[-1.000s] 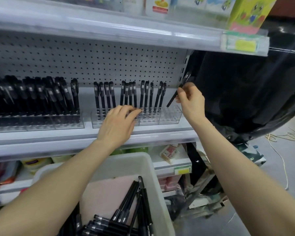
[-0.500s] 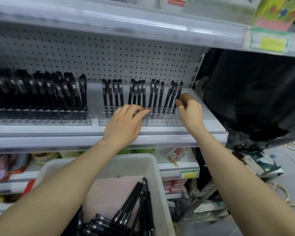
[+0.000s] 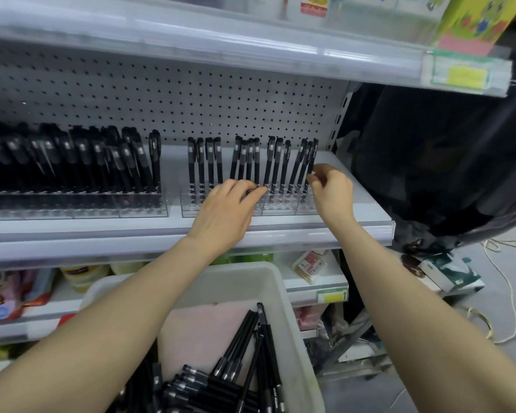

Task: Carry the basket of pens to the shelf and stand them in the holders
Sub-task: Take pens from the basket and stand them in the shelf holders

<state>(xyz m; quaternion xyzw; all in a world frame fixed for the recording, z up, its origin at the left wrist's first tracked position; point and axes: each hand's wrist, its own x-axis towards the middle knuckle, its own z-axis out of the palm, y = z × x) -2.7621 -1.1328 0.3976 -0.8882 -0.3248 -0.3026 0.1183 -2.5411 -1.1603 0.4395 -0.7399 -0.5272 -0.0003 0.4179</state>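
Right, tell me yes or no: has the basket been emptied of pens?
No, a pile of black pens lies in the bottom of the white basket.

- No wording can be read anywhere; every print is too blurred or too small.
- White lettering runs along the clip of the rightmost standing pen, illegible.
- A yellow price label sits on the upper shelf rail, its print smeared.
- A smaller yellow label sits on the lower shelf edge, unreadable.
- Red print on a white package above the upper rail is blurred.
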